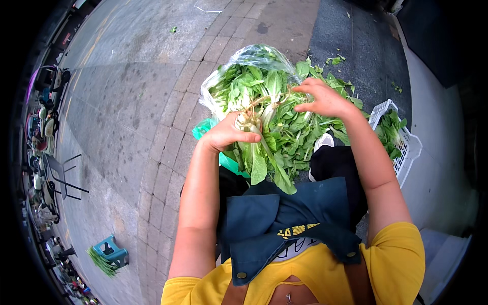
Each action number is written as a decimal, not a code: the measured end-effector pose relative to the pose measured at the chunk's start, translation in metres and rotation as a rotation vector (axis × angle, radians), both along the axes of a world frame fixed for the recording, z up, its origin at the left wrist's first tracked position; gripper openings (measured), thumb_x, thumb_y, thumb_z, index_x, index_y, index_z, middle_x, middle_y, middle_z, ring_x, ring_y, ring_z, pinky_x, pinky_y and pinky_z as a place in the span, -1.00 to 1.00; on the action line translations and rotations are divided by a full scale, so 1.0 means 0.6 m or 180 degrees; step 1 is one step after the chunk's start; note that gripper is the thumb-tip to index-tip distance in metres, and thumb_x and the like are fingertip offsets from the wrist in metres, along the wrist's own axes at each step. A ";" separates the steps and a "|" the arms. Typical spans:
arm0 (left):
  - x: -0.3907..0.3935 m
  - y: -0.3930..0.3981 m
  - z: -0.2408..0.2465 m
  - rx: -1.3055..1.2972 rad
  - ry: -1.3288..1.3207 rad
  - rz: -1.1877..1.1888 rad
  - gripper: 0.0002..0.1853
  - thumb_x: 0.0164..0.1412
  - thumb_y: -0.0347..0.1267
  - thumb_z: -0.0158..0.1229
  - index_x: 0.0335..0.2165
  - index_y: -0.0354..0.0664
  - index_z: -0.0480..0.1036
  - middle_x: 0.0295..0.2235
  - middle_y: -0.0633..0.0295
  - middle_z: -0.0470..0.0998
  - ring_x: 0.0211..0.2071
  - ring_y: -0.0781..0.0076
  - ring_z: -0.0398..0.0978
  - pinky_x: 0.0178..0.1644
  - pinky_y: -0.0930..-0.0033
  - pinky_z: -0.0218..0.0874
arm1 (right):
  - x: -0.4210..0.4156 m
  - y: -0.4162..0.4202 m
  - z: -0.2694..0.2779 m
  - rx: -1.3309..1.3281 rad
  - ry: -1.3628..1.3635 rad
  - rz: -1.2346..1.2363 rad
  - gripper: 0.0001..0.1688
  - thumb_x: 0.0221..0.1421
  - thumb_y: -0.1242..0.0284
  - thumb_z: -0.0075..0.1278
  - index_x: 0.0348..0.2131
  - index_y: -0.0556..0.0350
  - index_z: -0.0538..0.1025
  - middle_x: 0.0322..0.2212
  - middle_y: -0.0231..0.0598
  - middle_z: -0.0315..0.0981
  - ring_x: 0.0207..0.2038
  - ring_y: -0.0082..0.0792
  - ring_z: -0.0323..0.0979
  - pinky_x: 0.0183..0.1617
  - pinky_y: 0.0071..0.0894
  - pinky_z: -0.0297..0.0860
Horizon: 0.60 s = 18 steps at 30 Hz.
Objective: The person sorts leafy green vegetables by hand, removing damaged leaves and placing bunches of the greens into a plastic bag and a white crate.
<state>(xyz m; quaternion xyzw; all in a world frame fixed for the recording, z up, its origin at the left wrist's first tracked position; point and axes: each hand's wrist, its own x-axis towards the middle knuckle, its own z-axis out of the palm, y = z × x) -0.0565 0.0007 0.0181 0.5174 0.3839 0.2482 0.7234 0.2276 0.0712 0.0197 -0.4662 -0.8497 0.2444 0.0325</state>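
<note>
My left hand grips a bunch of leafy greens by its pale stem ends, the leaves hanging towards my lap. My right hand is raised to the right of it, thumb and fingers apart, holding nothing that I can see. Its fingertips are close to some thin brown roots; whether they touch cannot be made out. Just beyond my left hand, more greens with white stems fill a clear plastic bag. A heap of loose green leaves spreads below my right hand.
At right stands a white plastic crate containing greens. Green plastic film lies left of the heap. My shoe is beside the leaves. Farther left are a blue stool with long green stalks, a chair and parked scooters.
</note>
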 end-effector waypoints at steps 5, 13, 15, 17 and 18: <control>0.020 -0.002 0.011 0.0118 -0.0201 0.0254 -0.47 -0.22 -0.38 0.34 -0.18 -0.25 0.39 -0.35 0.37 0.44 -0.32 0.57 0.36 -0.17 0.49 0.20 | -0.099 -0.062 0.013 -0.2327 0.3138 -0.0170 -0.64 0.06 0.32 0.02 -0.16 0.13 0.42 -0.36 -0.45 0.36 -0.35 -0.61 0.27 -0.18 -0.54 0.25; 0.028 0.007 -0.002 0.0339 0.0010 0.0849 -0.66 -0.16 -0.42 0.28 -0.34 -0.21 0.38 -0.16 0.21 0.44 -0.14 0.46 0.35 -0.05 0.43 0.17 | -0.094 -0.036 0.015 0.0055 0.1573 -0.0485 -0.75 -0.04 0.38 0.09 -0.40 0.24 0.50 -0.50 -0.31 0.42 -0.47 -0.57 0.36 -0.43 -0.48 0.30; 0.043 0.003 -0.008 0.0265 0.0236 0.1042 -0.63 -0.15 -0.46 0.26 -0.27 -0.22 0.38 -0.17 0.20 0.43 -0.13 0.45 0.35 -0.04 0.43 0.17 | -0.113 -0.049 -0.001 -0.0817 0.2314 -0.0575 -0.73 -0.06 0.46 0.08 -0.32 0.28 0.47 -0.52 -0.30 0.39 -0.48 -0.54 0.38 -0.41 -0.48 0.35; 0.062 0.005 -0.012 0.0522 -0.0222 0.1527 -0.47 -0.17 -0.48 0.29 -0.13 -0.28 0.35 -0.26 0.28 0.46 -0.24 0.55 0.40 -0.09 0.48 0.21 | -0.124 -0.054 -0.016 -0.1580 0.3218 -0.0530 -0.67 -0.06 0.50 0.07 -0.24 0.30 0.43 -0.48 -0.29 0.36 -0.43 -0.53 0.38 -0.33 -0.52 0.38; 0.067 0.008 -0.014 0.0675 -0.0321 0.1776 -0.45 -0.17 -0.48 0.30 -0.12 -0.28 0.34 -0.26 0.28 0.46 -0.23 0.54 0.40 -0.09 0.47 0.21 | -0.122 -0.053 -0.017 -0.1821 0.3659 -0.0598 -0.64 -0.05 0.51 0.07 -0.21 0.31 0.40 -0.45 -0.28 0.35 -0.41 -0.53 0.37 -0.28 -0.53 0.39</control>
